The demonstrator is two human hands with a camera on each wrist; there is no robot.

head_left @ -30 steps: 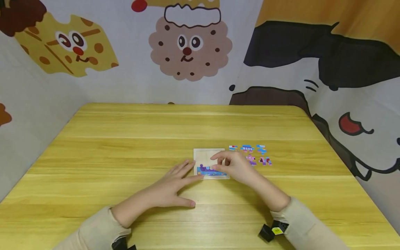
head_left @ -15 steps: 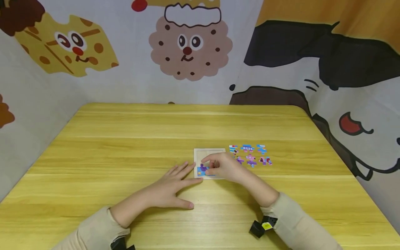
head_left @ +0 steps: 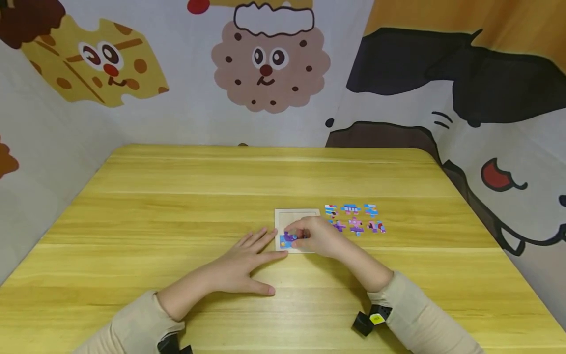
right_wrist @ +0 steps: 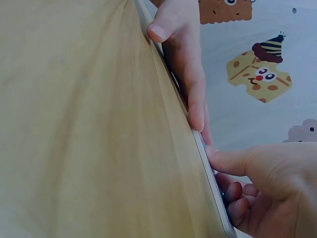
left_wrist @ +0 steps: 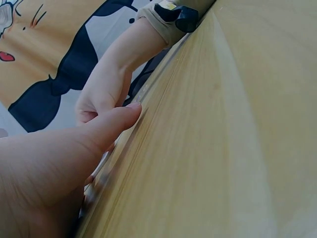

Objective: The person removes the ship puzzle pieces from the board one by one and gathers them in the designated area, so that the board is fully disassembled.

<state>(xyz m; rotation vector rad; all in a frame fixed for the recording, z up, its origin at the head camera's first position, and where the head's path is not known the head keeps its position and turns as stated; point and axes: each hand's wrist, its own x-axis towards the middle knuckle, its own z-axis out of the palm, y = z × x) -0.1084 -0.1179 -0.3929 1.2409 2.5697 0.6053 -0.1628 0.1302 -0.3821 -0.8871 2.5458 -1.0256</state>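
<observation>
A small light wooden puzzle board (head_left: 298,211) lies on the table, with blue and purple puzzle pieces (head_left: 288,241) along its near side. My right hand (head_left: 320,238) is over the board. Its thumb and index finger pinch at a puzzle piece there, and the hand hides most of the pieces to the right. My left hand (head_left: 240,265) lies spread on the table, fingertips at the board's left edge and near-left corner. In the right wrist view, the right thumb (right_wrist: 230,161) is at the board's rim (right_wrist: 213,191), with the other fingers curled below.
Right of the board lie several loose puzzle pieces (head_left: 351,210) in two rows, pink, purple and blue. The wooden table (head_left: 177,196) reaches back to a cartoon-printed curtain (head_left: 177,118). Both sleeves carry black wrist devices (head_left: 371,318).
My right hand has moved left across the board, from its right part toward the middle, then stayed nearly still. The left hand holds its place at the board's edge.
</observation>
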